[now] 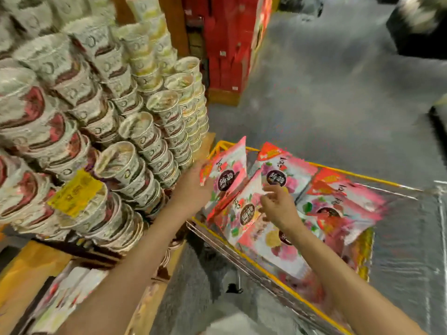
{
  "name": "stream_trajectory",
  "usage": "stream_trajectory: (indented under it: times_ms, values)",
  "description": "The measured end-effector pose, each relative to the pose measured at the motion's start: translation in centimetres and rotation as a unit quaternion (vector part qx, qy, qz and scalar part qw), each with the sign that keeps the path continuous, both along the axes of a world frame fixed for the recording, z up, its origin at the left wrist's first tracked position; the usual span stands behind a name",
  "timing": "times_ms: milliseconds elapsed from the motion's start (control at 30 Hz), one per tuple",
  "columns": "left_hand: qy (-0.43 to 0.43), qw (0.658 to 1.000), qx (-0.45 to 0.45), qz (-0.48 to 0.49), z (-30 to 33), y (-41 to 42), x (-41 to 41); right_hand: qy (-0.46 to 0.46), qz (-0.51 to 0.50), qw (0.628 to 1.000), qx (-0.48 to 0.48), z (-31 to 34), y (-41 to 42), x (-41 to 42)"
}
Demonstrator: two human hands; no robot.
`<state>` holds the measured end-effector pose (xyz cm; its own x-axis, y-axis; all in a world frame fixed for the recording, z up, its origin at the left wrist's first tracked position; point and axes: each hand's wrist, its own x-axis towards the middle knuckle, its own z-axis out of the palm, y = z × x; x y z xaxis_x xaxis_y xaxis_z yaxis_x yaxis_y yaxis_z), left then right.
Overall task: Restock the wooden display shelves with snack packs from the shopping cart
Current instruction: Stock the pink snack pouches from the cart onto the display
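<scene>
A: While both forearms reach over the cart's near rim, the left hand [193, 187] holds one snack pack [226, 169] upright by its left edge, above the shopping cart [338, 169]. Fingers hidden behind the pack; thumb side blurred.

B: And the right hand [278, 205]?

A: Grip half spread, fingers loosely bent, tips touching a second pack [246, 206] that leans beneath the first. Cannot tell whether it pinches; looks like contact only.

B: Where is the rest of the stock?

A: More pink-and-white packs [338, 201] lie overlapping inside the cart, some flat, some tilted. Yellow rim, wire sides.

B: Shelf side?

A: Left of the cart, the wooden display shelf [29, 264] carries stacked noodle cups [135, 146] in rows, with a yellow price tag [75, 192] hanging in front. Lower level holds pale packets [70, 288], blurred. Red cartons [225, 42] stand beyond, on the grey floor [338, 81].
</scene>
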<state>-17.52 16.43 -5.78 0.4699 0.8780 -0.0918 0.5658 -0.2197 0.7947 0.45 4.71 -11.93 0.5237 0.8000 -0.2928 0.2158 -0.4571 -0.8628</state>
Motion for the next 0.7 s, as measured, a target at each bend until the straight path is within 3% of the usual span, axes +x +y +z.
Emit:
stream_trajectory:
  times_ms: [133, 233, 300, 500, 700]
  values:
    - [0.183, 0.979, 0.068, -0.056, -1.7, 6.2, 4.6, 0.068, 0.008, 0.986, -0.154, -2.1, 3.9, 2.0]
    - [0.305, 0.944, 0.021, -0.122, -3.0, 9.3, 7.1, 0.203, 0.021, 0.95, -0.234, -2.4, 7.1, 1.4]
    - [0.351, 0.924, 0.033, -0.148, -3.1, 9.6, 7.8, 0.179, 0.069, 0.943, -0.271, -2.6, 8.0, 0.6]
    - [0.345, 0.925, 0.023, -0.158, -4.0, 10.7, 8.0, 0.103, 0.047, 0.963, -0.246, -4.9, 8.4, 1.9]
    - [0.337, 0.931, 0.006, -0.138, -4.5, 11.3, 7.6, 0.185, 0.031, 0.968, -0.167, -5.5, 6.8, 2.4]
